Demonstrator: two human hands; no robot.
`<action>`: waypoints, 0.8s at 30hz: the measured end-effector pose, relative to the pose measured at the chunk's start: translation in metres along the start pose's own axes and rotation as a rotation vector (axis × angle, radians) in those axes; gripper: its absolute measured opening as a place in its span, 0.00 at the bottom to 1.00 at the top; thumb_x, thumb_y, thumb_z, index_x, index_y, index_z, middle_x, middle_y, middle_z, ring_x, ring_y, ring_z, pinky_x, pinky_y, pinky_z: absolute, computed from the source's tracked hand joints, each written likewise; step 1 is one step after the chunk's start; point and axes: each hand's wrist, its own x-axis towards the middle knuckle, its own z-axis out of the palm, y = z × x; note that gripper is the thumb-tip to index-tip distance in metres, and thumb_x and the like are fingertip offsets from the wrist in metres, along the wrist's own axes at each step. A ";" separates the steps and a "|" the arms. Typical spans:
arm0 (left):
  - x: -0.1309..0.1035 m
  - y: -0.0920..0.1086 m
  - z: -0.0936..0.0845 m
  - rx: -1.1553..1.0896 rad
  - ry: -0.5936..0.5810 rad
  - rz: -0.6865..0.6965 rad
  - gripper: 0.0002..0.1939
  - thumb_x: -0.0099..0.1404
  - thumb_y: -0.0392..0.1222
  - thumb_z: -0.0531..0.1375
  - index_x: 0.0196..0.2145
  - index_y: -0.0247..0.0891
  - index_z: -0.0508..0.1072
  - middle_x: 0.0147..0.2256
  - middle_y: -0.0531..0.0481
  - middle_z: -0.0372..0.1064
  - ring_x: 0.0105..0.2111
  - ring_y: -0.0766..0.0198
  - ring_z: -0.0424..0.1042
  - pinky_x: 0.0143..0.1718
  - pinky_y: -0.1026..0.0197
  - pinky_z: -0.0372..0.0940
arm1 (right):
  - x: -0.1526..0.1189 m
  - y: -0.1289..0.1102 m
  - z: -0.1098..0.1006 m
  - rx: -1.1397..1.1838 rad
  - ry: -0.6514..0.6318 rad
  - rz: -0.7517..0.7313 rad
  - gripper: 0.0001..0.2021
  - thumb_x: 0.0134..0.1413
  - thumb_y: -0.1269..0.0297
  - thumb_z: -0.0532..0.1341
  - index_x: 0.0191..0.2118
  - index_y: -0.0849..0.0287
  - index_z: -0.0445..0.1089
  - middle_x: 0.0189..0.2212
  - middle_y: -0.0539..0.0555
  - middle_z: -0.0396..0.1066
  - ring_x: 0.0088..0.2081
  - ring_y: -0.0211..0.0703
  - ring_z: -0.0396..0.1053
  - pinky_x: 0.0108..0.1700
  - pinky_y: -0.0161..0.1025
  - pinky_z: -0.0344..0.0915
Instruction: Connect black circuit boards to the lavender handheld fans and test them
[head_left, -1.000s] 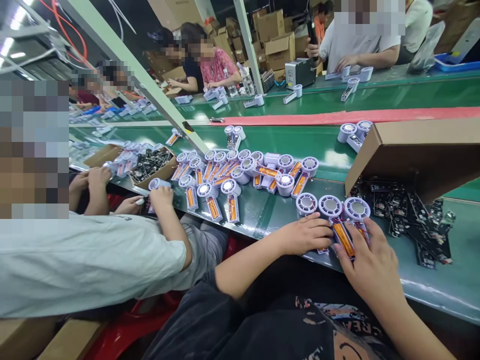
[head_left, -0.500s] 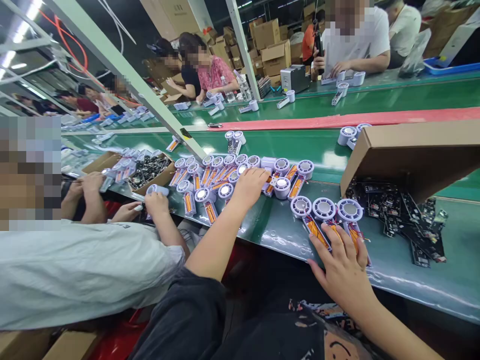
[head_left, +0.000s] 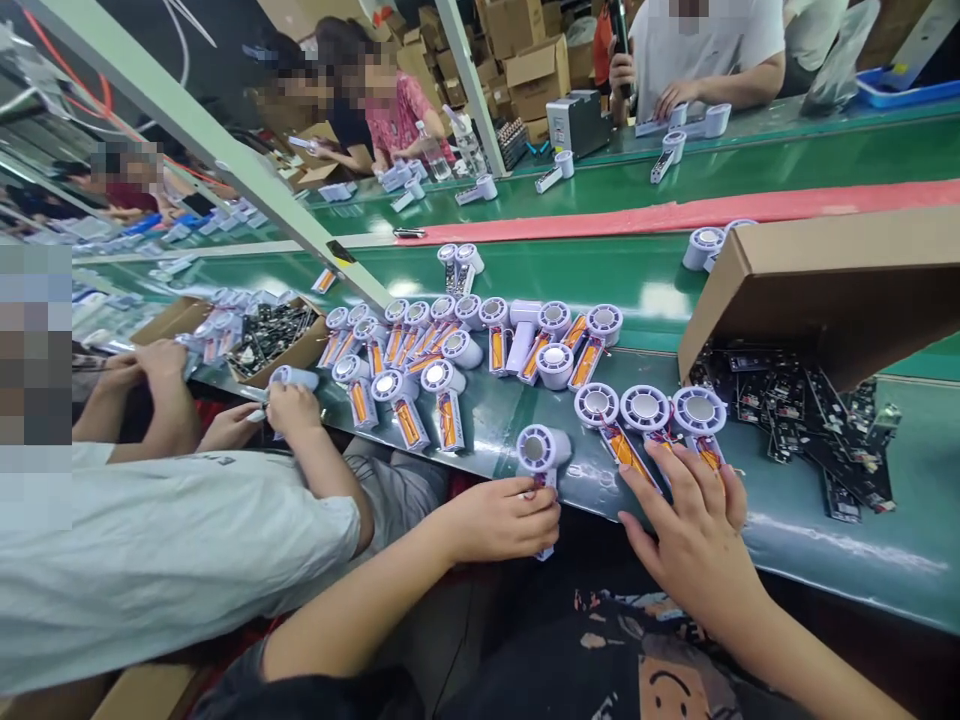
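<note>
My left hand (head_left: 499,520) is closed around the open handle of a lavender handheld fan (head_left: 541,450), its round head facing up at the table's front edge. My right hand (head_left: 686,510) lies flat with fingers spread over the handles of two fans in a row, the middle fan (head_left: 644,408) and the right fan (head_left: 699,411). Just left of those fingers is a third fan (head_left: 597,404), an orange part and red wires showing in its handle. Further left, several similar fans (head_left: 442,378) lie grouped on the table, most with orange parts visible.
A tipped cardboard box (head_left: 817,290) spills black circuit boards (head_left: 810,410) at the right. Another box of boards (head_left: 274,335) stands at the left beside a co-worker's hands (head_left: 294,405). A slanted metal post (head_left: 285,220) rises behind the fans. Beyond runs a green conveyor (head_left: 585,270) with a red strip (head_left: 637,215).
My left hand has come back from the fan group toward the front edge, bringing one fan with it. My right hand stays over the row. The view has shifted slightly.
</note>
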 end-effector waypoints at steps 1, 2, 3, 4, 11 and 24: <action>0.004 0.000 0.003 -0.015 0.009 0.017 0.05 0.70 0.38 0.60 0.40 0.41 0.77 0.43 0.54 0.79 0.48 0.64 0.76 0.54 0.61 0.70 | 0.001 -0.002 0.001 0.004 -0.001 -0.005 0.17 0.60 0.56 0.62 0.53 0.49 0.73 0.60 0.58 0.67 0.61 0.57 0.59 0.67 0.59 0.43; 0.008 -0.001 0.007 -0.030 0.023 0.035 0.05 0.70 0.38 0.60 0.39 0.41 0.77 0.43 0.54 0.79 0.49 0.64 0.76 0.55 0.60 0.70 | 0.002 -0.004 0.002 0.010 0.002 -0.009 0.16 0.60 0.56 0.61 0.53 0.50 0.73 0.60 0.58 0.67 0.61 0.57 0.59 0.67 0.59 0.43; 0.013 -0.003 0.010 -0.041 0.039 0.058 0.05 0.71 0.38 0.59 0.39 0.41 0.77 0.43 0.54 0.79 0.49 0.63 0.75 0.56 0.59 0.70 | 0.003 -0.005 0.002 0.017 0.006 -0.013 0.16 0.60 0.56 0.61 0.52 0.50 0.73 0.60 0.58 0.67 0.61 0.57 0.59 0.67 0.59 0.42; 0.018 -0.005 0.013 -0.048 0.059 0.082 0.06 0.71 0.39 0.59 0.40 0.41 0.77 0.44 0.55 0.79 0.50 0.63 0.75 0.57 0.59 0.69 | 0.003 -0.006 0.002 0.023 0.010 -0.015 0.16 0.60 0.56 0.61 0.52 0.50 0.73 0.60 0.58 0.67 0.62 0.57 0.59 0.67 0.59 0.42; 0.032 -0.014 0.028 0.014 0.172 0.131 0.12 0.72 0.39 0.59 0.51 0.45 0.75 0.54 0.57 0.74 0.55 0.64 0.72 0.61 0.59 0.66 | -0.010 0.002 -0.004 0.033 0.089 -0.008 0.15 0.59 0.55 0.62 0.51 0.49 0.73 0.57 0.57 0.68 0.61 0.55 0.59 0.68 0.57 0.41; -0.001 0.005 0.043 -0.061 0.270 -0.006 0.14 0.70 0.41 0.60 0.52 0.49 0.73 0.56 0.59 0.72 0.62 0.63 0.63 0.70 0.52 0.51 | -0.009 0.004 -0.010 0.049 0.098 -0.043 0.16 0.61 0.53 0.60 0.53 0.49 0.71 0.57 0.57 0.68 0.60 0.55 0.60 0.66 0.57 0.45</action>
